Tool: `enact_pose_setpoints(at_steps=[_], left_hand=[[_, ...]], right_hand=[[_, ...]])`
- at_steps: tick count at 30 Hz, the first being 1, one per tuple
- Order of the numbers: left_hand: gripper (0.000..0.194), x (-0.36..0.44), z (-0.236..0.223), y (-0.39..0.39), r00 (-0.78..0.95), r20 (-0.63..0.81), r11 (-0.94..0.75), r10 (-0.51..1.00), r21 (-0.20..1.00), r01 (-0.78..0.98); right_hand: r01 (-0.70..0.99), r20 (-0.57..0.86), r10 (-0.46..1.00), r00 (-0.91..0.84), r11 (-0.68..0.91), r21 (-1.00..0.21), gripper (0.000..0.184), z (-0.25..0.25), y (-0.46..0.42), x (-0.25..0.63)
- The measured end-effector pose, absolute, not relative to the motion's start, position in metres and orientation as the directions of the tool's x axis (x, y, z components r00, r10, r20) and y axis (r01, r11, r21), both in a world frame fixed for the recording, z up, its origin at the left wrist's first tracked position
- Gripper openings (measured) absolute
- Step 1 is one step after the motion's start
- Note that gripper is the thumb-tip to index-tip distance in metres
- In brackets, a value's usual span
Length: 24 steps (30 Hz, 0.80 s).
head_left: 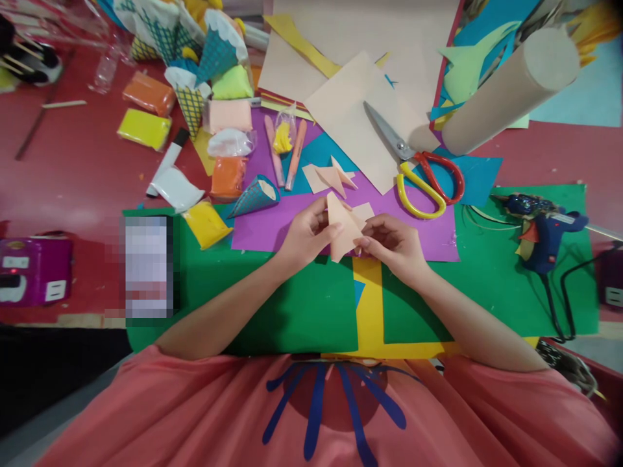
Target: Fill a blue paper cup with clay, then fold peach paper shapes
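Observation:
Between my hands is a small piece of folded peach paper, held up over the purple sheet. My left hand pinches its left side, thumb lying across the front. At its lower right corner, my right hand grips the edge between thumb and fingertips, which are partly hidden. Just beyond lie folded peach paper scraps. Scissors with one red and one yellow handle rest open on a large peach sheet and blue paper, up and to the right of my right hand.
Left of my hands lie a small blue paper cone, wrapped clay packets, a marker and a phone. A glue gun with its cord is at the right. A peach paper tube stands at the upper right.

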State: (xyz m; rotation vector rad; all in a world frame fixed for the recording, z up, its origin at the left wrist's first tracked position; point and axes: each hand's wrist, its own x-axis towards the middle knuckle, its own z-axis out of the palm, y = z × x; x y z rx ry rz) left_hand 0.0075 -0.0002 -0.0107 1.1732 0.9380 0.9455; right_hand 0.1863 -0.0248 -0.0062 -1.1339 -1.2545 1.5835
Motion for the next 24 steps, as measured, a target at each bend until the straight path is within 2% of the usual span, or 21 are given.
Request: enact_pose_setpoints(at_steps=[8, 13, 19, 24], left_hand=[[0.034, 0.0081, -0.0115, -0.0035, 0.353, -0.164, 0.177, 0.921, 0.984, -0.004], [0.042, 0.0104, -0.0117, -0.0055, 0.363, -0.224, 0.224, 0.904, 0.974, 0.043], [0.046, 0.0118, -0.0074, -0.0068, 0.388, -0.319, 0.311, 0.865, 0.947, 0.085], [0.046, 0.011, -0.0075, -0.0068, 0.38, -0.326, 0.321, 0.866, 0.944, 0.08]], right_hand=[[0.049, -0.193, 0.93, -0.312, -0.187, -0.981, 0.036, -0.0075, -0.0233, 0.1864], [0.117, -0.214, 0.925, -0.315, -0.185, -0.976, 0.04, -0.0057, -0.0232, 0.1872], [0.167, -0.186, 0.926, -0.328, -0.137, -0.976, 0.04, -0.003, -0.0245, 0.1877], [0.072, -0.197, 0.924, -0.327, -0.183, -0.98, 0.031, -0.004, -0.0225, 0.1889]])
